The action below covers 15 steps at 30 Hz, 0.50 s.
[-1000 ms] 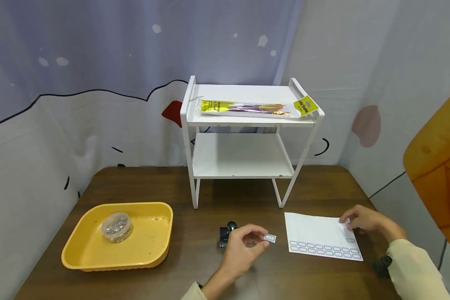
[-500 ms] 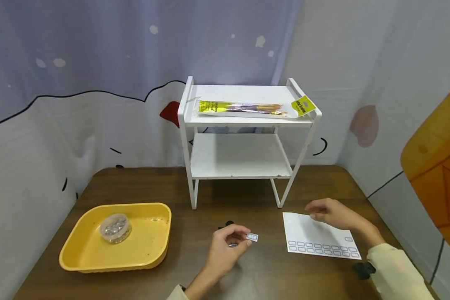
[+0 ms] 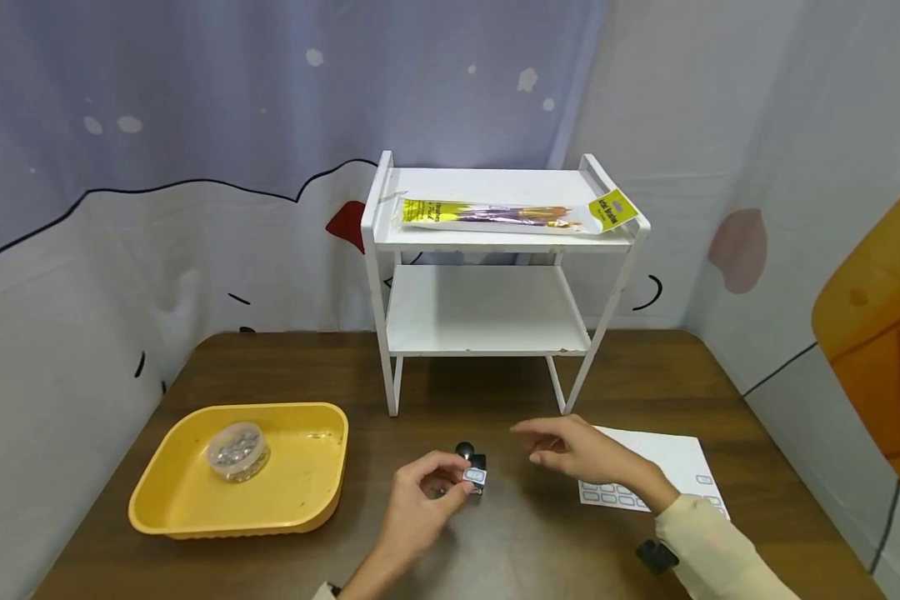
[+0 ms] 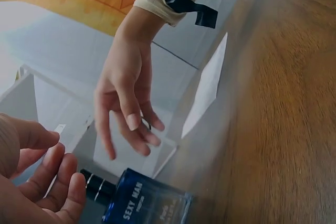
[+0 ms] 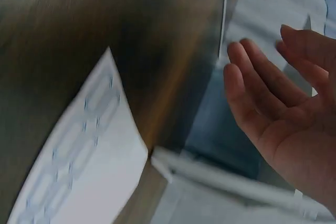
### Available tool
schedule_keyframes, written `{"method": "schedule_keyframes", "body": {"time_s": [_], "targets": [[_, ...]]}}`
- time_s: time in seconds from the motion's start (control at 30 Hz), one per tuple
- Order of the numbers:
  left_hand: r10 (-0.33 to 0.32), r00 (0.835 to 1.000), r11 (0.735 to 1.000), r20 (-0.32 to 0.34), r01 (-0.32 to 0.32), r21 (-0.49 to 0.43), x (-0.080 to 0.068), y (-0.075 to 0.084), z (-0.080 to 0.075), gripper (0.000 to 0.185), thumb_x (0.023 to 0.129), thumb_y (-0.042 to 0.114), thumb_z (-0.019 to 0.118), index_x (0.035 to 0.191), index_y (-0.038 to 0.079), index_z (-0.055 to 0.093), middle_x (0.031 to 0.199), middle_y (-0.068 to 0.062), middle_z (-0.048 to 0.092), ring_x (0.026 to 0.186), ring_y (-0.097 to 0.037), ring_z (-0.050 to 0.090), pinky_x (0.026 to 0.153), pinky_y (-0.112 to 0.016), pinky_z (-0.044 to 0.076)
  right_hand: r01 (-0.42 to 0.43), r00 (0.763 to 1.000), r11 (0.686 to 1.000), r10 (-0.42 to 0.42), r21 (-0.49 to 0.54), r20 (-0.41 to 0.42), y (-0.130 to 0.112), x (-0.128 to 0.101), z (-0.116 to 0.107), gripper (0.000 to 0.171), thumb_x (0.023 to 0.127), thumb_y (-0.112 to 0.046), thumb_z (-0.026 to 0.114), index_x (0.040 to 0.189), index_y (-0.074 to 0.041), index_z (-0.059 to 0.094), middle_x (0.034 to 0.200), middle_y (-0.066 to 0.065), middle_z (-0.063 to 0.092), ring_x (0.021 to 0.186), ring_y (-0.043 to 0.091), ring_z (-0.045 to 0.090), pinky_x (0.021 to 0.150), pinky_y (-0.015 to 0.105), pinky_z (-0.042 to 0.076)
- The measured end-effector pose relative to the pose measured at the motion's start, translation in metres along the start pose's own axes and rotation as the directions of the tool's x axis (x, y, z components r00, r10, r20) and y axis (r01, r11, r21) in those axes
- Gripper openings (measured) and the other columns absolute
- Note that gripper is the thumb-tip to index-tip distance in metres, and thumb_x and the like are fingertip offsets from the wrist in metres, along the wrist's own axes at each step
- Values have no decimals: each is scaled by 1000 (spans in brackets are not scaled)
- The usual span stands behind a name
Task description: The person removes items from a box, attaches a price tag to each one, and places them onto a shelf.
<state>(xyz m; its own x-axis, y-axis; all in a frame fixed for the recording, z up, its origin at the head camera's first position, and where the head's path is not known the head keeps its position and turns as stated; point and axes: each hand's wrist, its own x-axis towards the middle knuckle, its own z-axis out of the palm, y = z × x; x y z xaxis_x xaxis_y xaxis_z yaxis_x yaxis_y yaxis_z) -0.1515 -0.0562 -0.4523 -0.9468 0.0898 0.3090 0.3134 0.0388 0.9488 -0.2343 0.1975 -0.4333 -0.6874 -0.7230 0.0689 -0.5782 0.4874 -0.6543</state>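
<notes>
My left hand [image 3: 412, 504] pinches a small white label [image 3: 475, 476] with a printed frame between thumb and index finger. Just behind it on the table is a perfume bottle [image 3: 479, 461] with a round black cap, partly hidden by the label and fingers. In the left wrist view, the blue-to-clear bottle [image 4: 149, 200] reads "SEXY MAN", close by my left fingertips. My right hand [image 3: 588, 454] hovers with nothing in it, fingers loosely bent, between the bottle and the sheet of labels [image 3: 660, 450]. Its forearm covers part of that sheet's printed rows.
A yellow tray [image 3: 307, 500] at the left holds a clear round tub [image 3: 237, 452] of small shiny pieces. At the back of the table [image 3: 270, 367] stands a white two-tier rack [image 3: 487, 308], with a packet of paintbrushes [image 3: 510, 215] on top.
My right hand has left the label sheet and moved left toward the bottle. My left hand has shifted left with the label, which now overlaps the bottle.
</notes>
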Motion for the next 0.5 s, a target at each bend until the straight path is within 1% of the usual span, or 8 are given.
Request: {"method": "schedule_keyframes", "body": {"time_s": [0.07,0.17,0.23,0.4,0.5], "targets": [[-19,1000,1000,-15,20,13,1,-1,-4,17,73,-3,72,88,4,68,79,-13,65,71,-7,60,64,-25,53,31,1000,999,-31,-10,2,-5,7,9,51,87,-7,60,135,-13,45,124,11,59,98,26,64,82,35,53],[-37,998,999,-50,39,29,2,-3,-10,17,72,-5,71,86,5,68,78,-11,65,69,-7,59,64,-25,54,92,996,993,-92,-71,-2,-12,15,20,63,86,-7,62,142,-20,36,132,6,54,101,24,63,85,37,52],[-48,996,998,-76,51,39,3,-4,-15,18,72,-6,71,85,6,68,77,-10,65,67,-7,59,63,-24,54,132,991,984,-134,-122,-11,-15,19,27,68,85,-8,63,144,-21,32,129,3,56,101,21,64,85,36,52],[-53,993,997,-104,59,58,2,-8,-25,17,72,-6,72,85,5,68,77,-11,65,67,-7,59,63,-24,54,178,982,969,-186,-173,-30,-21,23,38,71,86,-10,63,146,-22,27,112,0,66,98,14,64,85,33,52],[-64,991,996,-116,71,50,2,-11,-28,17,72,-6,72,86,3,68,78,-13,65,67,-7,59,64,-23,53,198,977,966,-209,-168,-47,-22,24,43,70,87,-11,62,146,-22,27,116,0,64,101,11,63,86,32,51]]}}
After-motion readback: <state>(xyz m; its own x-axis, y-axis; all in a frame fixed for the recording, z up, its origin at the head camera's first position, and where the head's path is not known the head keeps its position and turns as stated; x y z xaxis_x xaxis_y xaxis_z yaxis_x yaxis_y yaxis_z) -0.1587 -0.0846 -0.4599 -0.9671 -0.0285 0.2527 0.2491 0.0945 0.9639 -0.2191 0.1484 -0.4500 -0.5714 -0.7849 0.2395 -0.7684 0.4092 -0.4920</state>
